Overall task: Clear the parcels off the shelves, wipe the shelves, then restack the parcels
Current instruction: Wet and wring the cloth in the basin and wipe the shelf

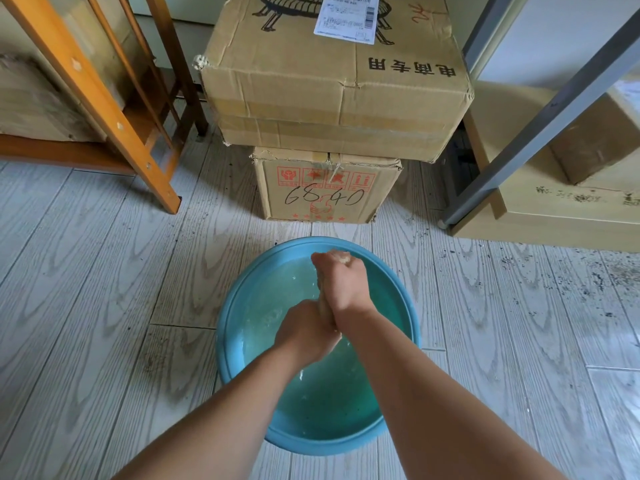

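Pale wet cloth (325, 303) is twisted between both hands over the blue basin (242, 292): the left hand (308, 332) grips its near end, the right hand (343, 282) its far end, both fists closed around it. Beyond the basin two cardboard parcels (332, 98) sit stacked on the floor (104, 289), between a wooden shelf (104, 98) and a grey metal shelf (554, 109). Likely the wiping step; next, carry the wrung cloth to a shelf
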A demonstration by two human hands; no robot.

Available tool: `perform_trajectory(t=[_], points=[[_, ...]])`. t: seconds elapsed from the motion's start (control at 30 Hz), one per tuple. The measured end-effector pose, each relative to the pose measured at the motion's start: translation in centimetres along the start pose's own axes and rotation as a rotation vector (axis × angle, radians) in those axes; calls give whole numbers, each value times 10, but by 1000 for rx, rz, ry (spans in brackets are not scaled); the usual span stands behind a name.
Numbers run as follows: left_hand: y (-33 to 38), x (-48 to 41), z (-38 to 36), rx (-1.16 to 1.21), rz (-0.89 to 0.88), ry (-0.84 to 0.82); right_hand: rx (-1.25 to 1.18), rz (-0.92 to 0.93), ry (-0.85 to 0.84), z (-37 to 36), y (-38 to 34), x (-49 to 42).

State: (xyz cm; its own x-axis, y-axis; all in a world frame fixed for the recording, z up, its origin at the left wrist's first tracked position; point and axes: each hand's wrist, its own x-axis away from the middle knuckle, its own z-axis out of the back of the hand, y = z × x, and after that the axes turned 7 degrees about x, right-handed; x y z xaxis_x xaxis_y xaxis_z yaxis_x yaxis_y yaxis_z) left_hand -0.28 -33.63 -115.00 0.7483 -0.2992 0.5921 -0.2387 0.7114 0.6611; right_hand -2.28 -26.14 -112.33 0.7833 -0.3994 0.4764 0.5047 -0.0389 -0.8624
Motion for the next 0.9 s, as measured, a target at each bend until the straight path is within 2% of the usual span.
perform_trajectory(t=[0.17, 0.3, 0.37, 0.47, 0.57, 0.67, 0.77, 0.9], points=[[3, 7, -2, -28, 30, -3, 58, -4, 15, 0, 6, 0], [9, 2, 7, 9, 76, -43, -150, -119, 10, 6, 3, -4], [11, 0, 16, 170, 119, -128, -234, -124, -87, 12, -1, -8], [9, -2, 29, 459, 191, -342, -172, -60, -254, 14, -4, -10], [-1, -3, 35, 759, 338, -562, -258, -36, -362, 10, -5, -8], [-9, -2, 38, 947, 396, -665, -372, -23, -506, 7, -6, -2], [-1, 3, 37, 899, 386, -628, -378, 5, -509, 8, -9, 0], [7, -6, 33, 692, 330, -472, -285, -34, -387, 11, -17, -4]])
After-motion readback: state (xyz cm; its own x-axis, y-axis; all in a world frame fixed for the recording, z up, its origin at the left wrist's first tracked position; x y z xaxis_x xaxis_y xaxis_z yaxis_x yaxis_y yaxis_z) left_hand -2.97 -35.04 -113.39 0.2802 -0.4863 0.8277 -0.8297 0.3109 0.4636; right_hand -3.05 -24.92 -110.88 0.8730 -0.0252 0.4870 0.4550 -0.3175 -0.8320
